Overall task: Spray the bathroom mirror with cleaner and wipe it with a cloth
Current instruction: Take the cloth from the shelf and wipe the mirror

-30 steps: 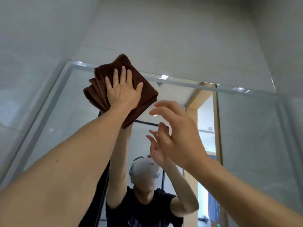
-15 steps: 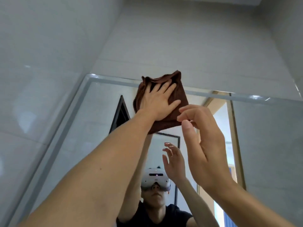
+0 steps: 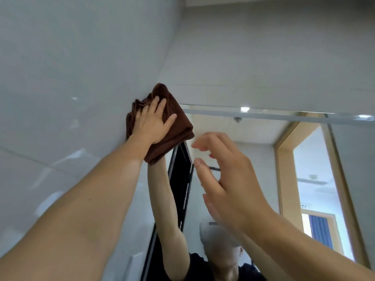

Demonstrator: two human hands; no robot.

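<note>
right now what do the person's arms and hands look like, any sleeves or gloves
Both forearms are bare with no sleeves in view. The left hand and right hand wear no gloves, and no rings or watch show. The left forearm has a small dark mole.

Soft, plush brown cloth (image 3: 174, 126); glossy mirror (image 3: 253, 134) glass; smooth, shiny wall tiles (image 3: 71, 78).

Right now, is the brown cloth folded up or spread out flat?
Folded. The brown cloth shows stacked layers along its lower right edge and bunched folds at its top left, under the flat left hand pressing it.
</note>
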